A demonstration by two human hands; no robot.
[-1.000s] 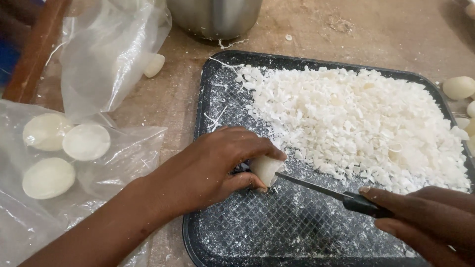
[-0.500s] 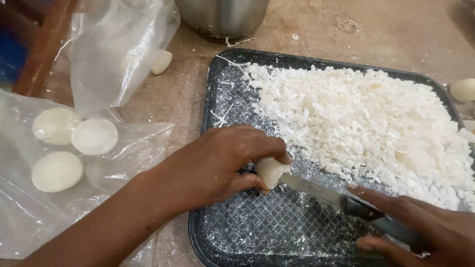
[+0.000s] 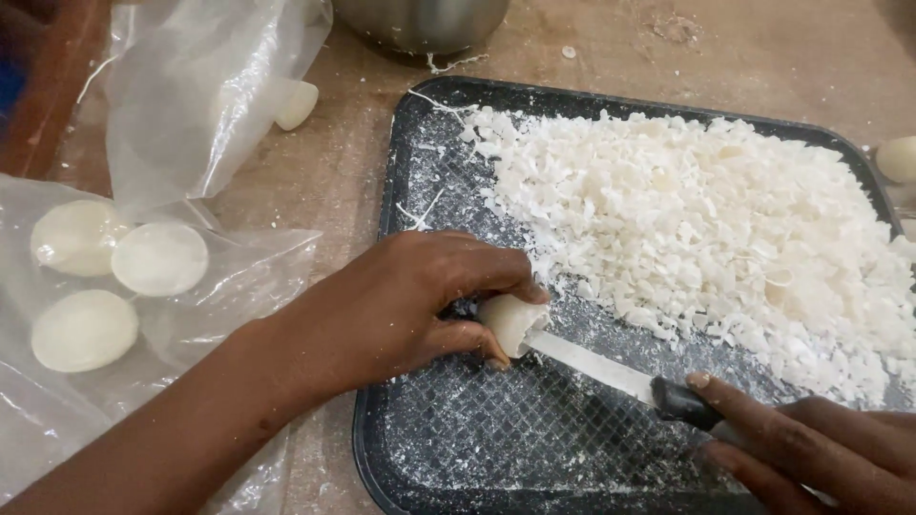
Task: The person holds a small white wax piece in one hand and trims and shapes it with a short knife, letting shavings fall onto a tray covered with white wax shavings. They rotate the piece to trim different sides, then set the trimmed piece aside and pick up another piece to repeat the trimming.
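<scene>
The counter [image 3: 334, 162], brown and dusted with white powder, carries a dark rectangular tray [image 3: 382, 286] whose gridded floor serves as the cutting surface. A heap of white shavings [image 3: 687, 229] fills the tray from 12 to 3 o'clock, kept clear of the bare working patch at 6 o'clock. Clear plastic bags [image 3: 191, 105] lie off the tray at 9 to 10 o'clock; three pale round pieces [image 3: 157, 259] are seen through the lower bag, and a further pale piece [image 3: 296, 103] shows at the upper bag's edge. A metal pot [image 3: 420, 24] stands at 12 o'clock.

The left hand [image 3: 401, 305] is curled, fingers pressed together, pinching the white piece [image 3: 510, 322] against the tray floor near its centre, apparently to steady it under the blade. The right hand [image 3: 821, 458] at 4 o'clock is closed about the dark handle of a knife [image 3: 592, 362], the blade tip laid against the piece.

The piece is off-white, matte, a short stub with rounded sides and a flat cut face.
</scene>
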